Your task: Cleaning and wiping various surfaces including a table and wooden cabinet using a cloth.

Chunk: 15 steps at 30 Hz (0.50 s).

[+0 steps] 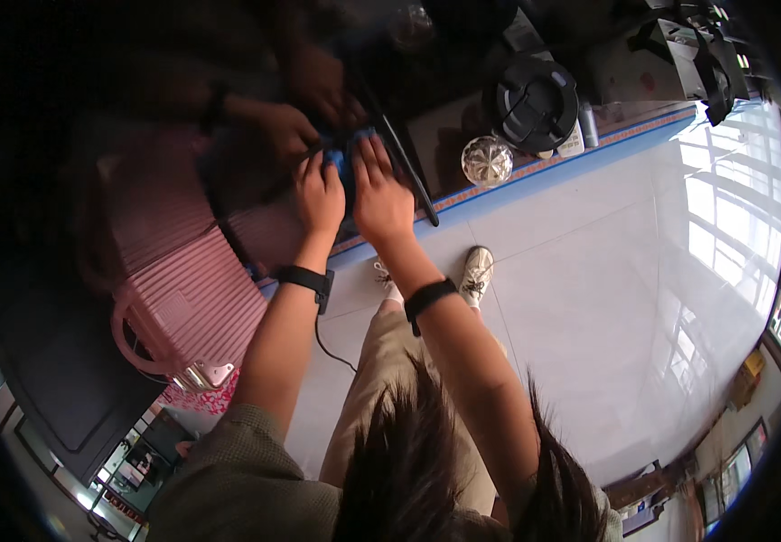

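Observation:
Both hands are stretched out in front of me, side by side at a dark glossy panel (255, 135) that mirrors them. My left hand (322, 196) has its fingers bent around a blue cloth-like item (334, 161). Beside it, my right hand (380, 186) lies with its fingers close together, and blue shows at their tips. Much of the blue item is hidden under the hands, so its shape is unclear. Just right of the right hand runs the panel's thin black edge (404, 159). A black band circles each wrist.
To the left stands a pink ribbed suitcase (200, 291). A faceted glass ball (487, 162) and a round black-lidded container (534, 101) sit near the blue-trimmed ledge (566, 152). Farther right is a bag with a black ribbon (688, 64). Pale floor tiles (587, 284) lie below.

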Available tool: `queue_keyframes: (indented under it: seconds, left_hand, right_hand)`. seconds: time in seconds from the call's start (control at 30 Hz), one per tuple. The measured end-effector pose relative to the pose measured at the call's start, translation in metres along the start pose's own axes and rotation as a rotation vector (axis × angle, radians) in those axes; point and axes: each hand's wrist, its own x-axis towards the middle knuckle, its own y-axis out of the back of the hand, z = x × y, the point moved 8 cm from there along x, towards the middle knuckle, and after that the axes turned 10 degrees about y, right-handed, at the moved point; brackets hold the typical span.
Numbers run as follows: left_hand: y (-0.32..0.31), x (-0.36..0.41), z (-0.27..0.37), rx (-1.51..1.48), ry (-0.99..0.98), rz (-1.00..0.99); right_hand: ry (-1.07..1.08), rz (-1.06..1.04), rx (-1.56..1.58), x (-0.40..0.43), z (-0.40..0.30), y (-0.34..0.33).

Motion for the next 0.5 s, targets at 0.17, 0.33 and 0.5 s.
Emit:
queue_keyframes:
  seconds: [0.17,0.33,0.5]
  left_hand:
    - [-0.006,-0.008,0.027,-0.131,-0.218,-0.173]
    - [0.011,-0.058,0.016,0.205,-0.390,-0.306]
    - [0.000,-0.035,0.021,0.389,-0.432,-0.206]
  right_hand:
    - [0.063,0.090,-0.172,0.005,-0.003,-0.002]
    - [0.132,0.000,-0.187,-0.033,-0.014,0.009]
    - [0.187,-0.055,-0.234,-0.003,-0.014,-0.009]
